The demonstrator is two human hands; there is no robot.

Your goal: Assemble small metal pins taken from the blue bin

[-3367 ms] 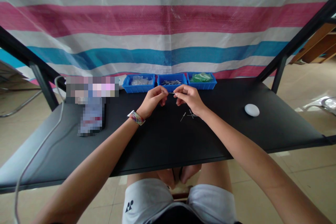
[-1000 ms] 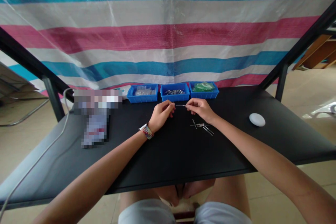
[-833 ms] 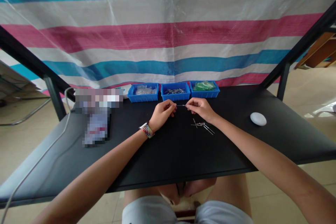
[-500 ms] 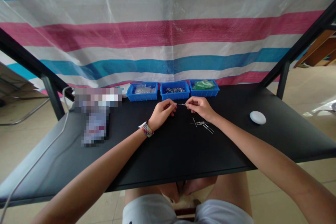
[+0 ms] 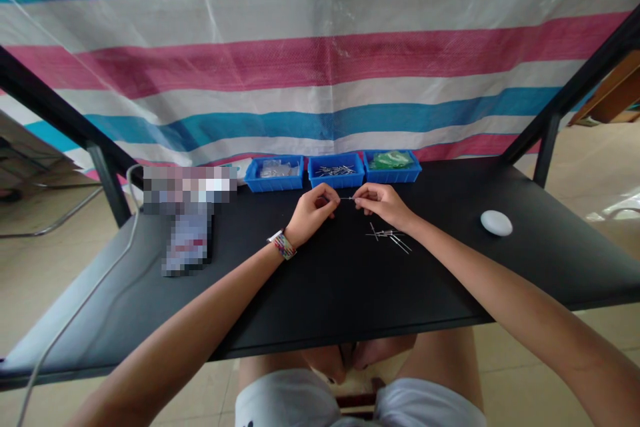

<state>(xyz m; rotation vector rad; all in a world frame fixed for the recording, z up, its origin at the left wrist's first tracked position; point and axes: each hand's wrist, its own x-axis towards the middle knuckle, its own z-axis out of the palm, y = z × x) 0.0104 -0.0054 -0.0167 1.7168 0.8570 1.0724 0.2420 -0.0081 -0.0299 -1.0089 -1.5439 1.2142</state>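
Observation:
A thin metal blind rivet [image 5: 346,198] stretches level between my two hands, just in front of the bins. My left hand [image 5: 314,212] pinches its long pin end between thumb and fingers. At the other end, the fingertips of my right hand [image 5: 384,205] close on the thicker part, which they partly cover. Several loose rivets [image 5: 389,234] lie in a crossed heap on the black table [image 5: 320,300], below my right hand. Behind my hands is a blue bin of rivets [image 5: 336,172].
To its left stands a blue bin with clear plastic bags [image 5: 276,169]; to its right, one with green bags [image 5: 391,161]. A white rounded object [image 5: 497,223] sits on the right. Blurred-out items [image 5: 189,240] and a cable [image 5: 95,290] are on the left. A striped sheet [image 5: 325,60] hangs behind.
The whole view has shifted slightly. Both hands keep their pinch on the rivet, with hardly any movement relative to the table.

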